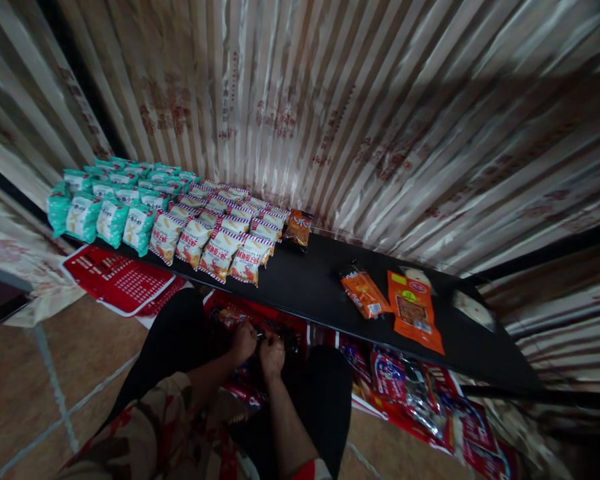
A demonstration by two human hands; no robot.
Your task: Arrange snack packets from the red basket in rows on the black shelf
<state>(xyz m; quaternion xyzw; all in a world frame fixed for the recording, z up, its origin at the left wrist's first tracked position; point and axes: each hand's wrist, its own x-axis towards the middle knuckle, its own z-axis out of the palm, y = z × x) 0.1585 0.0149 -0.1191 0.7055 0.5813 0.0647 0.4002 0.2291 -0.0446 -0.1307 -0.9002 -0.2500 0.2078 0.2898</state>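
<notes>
My left hand [244, 342] and my right hand [272, 355] are close together between my knees, low in front of the table edge. Both have their fingers closed in a pinch on a small dark, shiny packet [289, 338], whose print is too dim to read. Just under and behind them is a red basket [300, 327]. An orange-brown snack packet [226, 316] lies in it, beside my left hand.
The black table [305, 280] carries rows of teal snack bags [113, 219], rows of white-and-orange snack bags [220, 253], a brown packet [299, 229], an orange packet [364, 291] and a larger orange bag [415, 310]. Red baskets [125, 280] and purple-red packages [395, 380] sit below.
</notes>
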